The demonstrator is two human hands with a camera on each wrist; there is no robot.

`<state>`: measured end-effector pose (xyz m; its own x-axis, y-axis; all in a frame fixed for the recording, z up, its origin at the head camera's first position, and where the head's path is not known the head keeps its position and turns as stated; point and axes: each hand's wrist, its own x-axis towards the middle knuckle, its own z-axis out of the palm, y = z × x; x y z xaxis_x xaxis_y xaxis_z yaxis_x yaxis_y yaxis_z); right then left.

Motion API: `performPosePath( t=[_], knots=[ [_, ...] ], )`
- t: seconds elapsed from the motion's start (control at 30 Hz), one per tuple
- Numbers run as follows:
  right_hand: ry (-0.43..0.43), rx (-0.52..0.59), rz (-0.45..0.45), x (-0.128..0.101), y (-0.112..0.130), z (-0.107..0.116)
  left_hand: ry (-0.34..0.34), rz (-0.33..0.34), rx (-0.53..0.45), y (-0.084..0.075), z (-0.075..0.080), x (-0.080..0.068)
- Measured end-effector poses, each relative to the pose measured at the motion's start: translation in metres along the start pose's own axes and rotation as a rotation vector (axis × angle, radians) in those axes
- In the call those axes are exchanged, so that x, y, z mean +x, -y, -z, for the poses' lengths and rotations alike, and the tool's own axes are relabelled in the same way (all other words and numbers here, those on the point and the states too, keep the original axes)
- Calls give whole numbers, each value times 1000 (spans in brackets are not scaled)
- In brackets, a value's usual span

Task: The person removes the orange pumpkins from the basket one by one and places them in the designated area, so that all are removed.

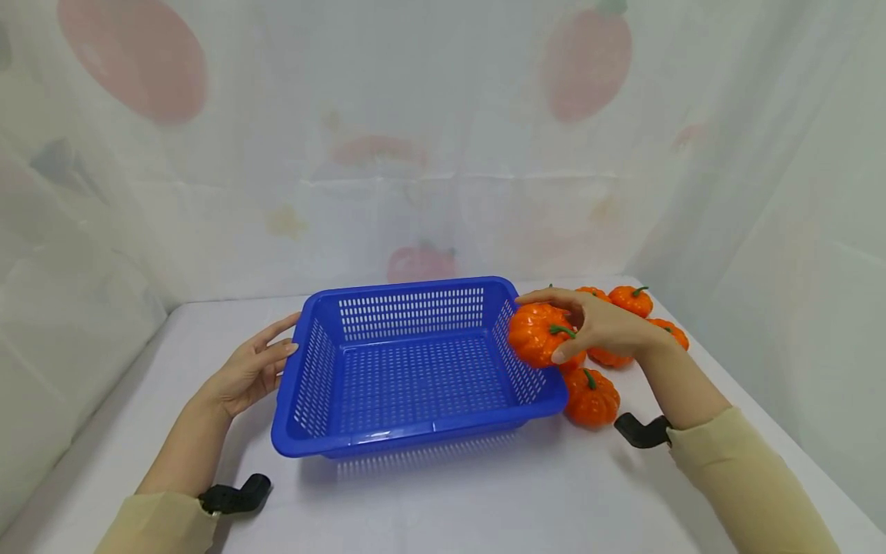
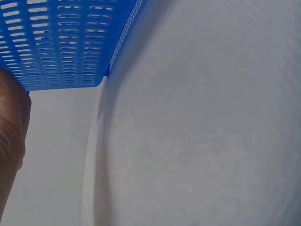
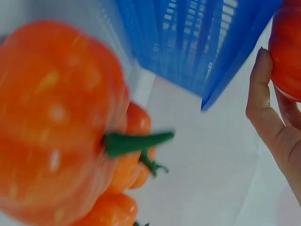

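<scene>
A blue plastic basket with slotted walls stands on the white table, its inside bare. At its left rim is my left hand, the thumb at the rim's edge and some fingers under it; the wall hides fingertips in the left wrist view. My right hand grips an orange toy pumpkin with a green stem, fingers over the top and thumb on the near side. This pumpkin overlaps the basket's right rim in the head view. In the right wrist view, fingers press against its side.
Several more orange pumpkins lie right of the basket, one pumpkin close by its near right corner and another pumpkin farther back. A large pumpkin looms near the right wrist camera. White cloth with faded fruit prints hangs behind the table.
</scene>
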<state>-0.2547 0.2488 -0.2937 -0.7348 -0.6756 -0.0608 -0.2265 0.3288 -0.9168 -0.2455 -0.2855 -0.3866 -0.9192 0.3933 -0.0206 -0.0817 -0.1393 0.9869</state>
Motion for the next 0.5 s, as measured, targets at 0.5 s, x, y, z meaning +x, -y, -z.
performPosePath(
  t=[0.5],
  knots=[
    [44,86,-35,-36,-35,43,-1,0,21,0,0,0]
  ],
)
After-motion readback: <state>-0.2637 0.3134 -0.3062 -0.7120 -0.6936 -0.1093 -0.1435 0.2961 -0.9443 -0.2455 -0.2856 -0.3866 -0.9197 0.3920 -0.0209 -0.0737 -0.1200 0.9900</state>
